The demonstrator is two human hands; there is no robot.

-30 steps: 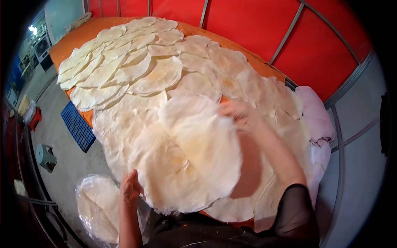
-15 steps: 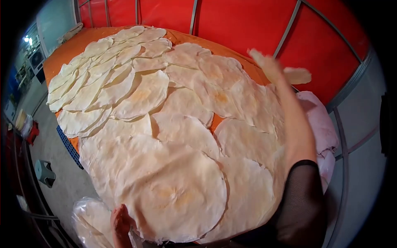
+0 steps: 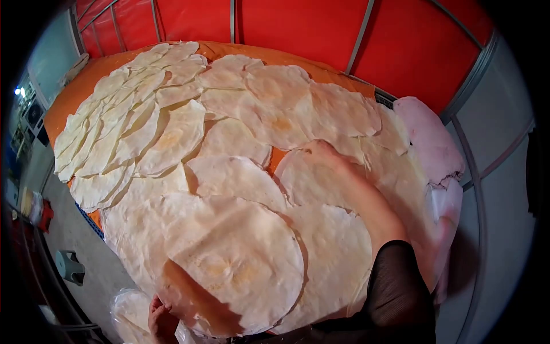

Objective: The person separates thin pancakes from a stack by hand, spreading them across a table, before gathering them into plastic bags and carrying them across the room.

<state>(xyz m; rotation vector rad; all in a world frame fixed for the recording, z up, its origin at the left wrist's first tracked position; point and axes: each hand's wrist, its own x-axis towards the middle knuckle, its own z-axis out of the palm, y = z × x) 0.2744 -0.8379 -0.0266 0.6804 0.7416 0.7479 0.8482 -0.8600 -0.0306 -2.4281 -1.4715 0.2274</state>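
Observation:
Large thin round flatbreads (image 3: 229,135) overlap across a surface covered with orange cloth (image 3: 281,60). Closest to me lies a big flatbread (image 3: 258,252) with browned spots in its middle and a dark shadow over its lower left. At that one's left edge, my left hand (image 3: 162,318) is closed, its fingers pinching the rim. Farther out, my right hand (image 3: 325,151) reaches over a middle-right flatbread (image 3: 306,178). Its fingers are bent down at that bread's far edge and look closed on it; the fingertips are partly hidden.
Behind the surface stands a red panel wall (image 3: 298,31) with metal bars. A pink cloth bundle (image 3: 429,137) sits at the right edge. Clear plastic with flatbread inside (image 3: 129,312) is at the lower left. A grey-green stool (image 3: 70,266) stands on the floor.
My right hand has come down from the far right edge to the middle-right flatbread. My left hand remains at the near flatbread's left edge. The view has shifted to the right.

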